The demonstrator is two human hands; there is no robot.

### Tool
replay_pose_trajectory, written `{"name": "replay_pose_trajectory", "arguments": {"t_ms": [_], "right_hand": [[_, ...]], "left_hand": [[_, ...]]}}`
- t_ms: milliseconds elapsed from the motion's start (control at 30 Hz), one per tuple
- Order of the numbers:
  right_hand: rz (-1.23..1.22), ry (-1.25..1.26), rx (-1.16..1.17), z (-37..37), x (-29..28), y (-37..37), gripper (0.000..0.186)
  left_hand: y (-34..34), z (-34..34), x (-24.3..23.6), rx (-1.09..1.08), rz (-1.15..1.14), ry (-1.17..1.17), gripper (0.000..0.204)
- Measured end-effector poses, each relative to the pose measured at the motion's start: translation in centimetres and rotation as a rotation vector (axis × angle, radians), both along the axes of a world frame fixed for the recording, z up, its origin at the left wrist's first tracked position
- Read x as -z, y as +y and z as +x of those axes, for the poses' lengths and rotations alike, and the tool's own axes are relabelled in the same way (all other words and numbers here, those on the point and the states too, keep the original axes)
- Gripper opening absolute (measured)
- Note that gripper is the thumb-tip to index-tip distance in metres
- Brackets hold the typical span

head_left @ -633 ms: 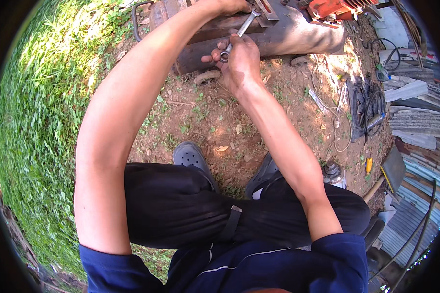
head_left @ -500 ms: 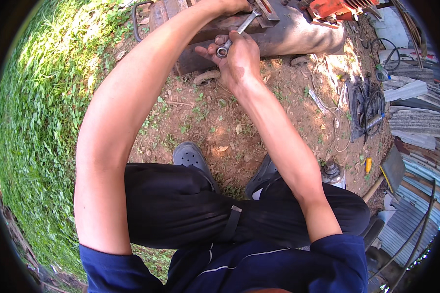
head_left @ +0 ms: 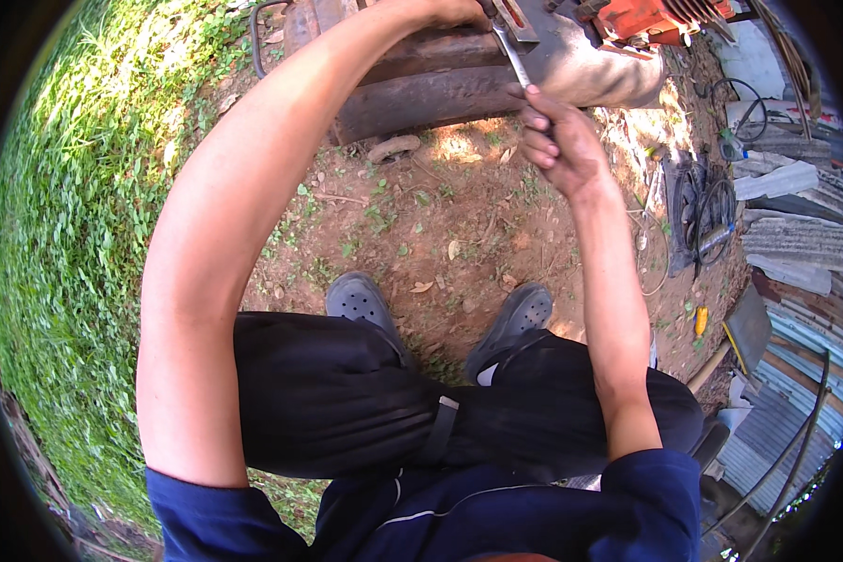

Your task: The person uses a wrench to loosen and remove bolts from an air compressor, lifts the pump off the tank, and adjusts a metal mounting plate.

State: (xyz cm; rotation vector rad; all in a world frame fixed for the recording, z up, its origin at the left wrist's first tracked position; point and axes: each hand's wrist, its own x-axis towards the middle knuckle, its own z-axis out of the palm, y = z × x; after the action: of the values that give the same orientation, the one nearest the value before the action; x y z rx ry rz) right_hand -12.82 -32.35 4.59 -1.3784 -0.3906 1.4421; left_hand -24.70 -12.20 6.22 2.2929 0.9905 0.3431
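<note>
My right hand [head_left: 564, 145] is closed around the lower end of a steel wrench [head_left: 512, 61]. The wrench slants up and left, its upper end beside a metal bracket [head_left: 521, 26] on top of a rusty, dark metal tank [head_left: 421, 101]. At the top edge of the view, my left hand [head_left: 468, 11] reaches over the tank near the wrench's upper end. Its fingers are mostly hidden or cut off, so what they touch cannot be made out.
A red finned engine [head_left: 642, 21] sits at the tank's right end. Black cables [head_left: 717, 220] lie on the dirt to the right, near a yellow object [head_left: 701, 321] and stacked corrugated sheets [head_left: 791, 234]. Grass [head_left: 75, 272] covers the left side. Grey clogs [head_left: 363, 300] are below.
My right hand has swung right and toward me with the wrench, which now slants the other way. My left arm has hardly moved.
</note>
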Motion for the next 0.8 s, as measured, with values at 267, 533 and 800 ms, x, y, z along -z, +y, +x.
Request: {"name": "replay_pose_trajectory", "arguments": {"t_ms": [267, 533, 800], "right_hand": [[-0.098, -0.562, -0.256, 4.8, -0.9, -0.3, 0.032], [-0.056, -0.591, -0.247, 4.9, -0.3, -0.3, 0.03], [0.008, -0.319, 0.047, -6.3, 0.2, -1.1, 0.029]], "left_hand": [[0.6, 2.0, 2.6, 0.071, -0.082, 0.098, 0.032], [1.9, 2.3, 5.2, 0.217, 0.084, -0.098, 0.037], [0.2, 2.1, 1.6, 0.094, -0.14, 0.058, 0.035]]}}
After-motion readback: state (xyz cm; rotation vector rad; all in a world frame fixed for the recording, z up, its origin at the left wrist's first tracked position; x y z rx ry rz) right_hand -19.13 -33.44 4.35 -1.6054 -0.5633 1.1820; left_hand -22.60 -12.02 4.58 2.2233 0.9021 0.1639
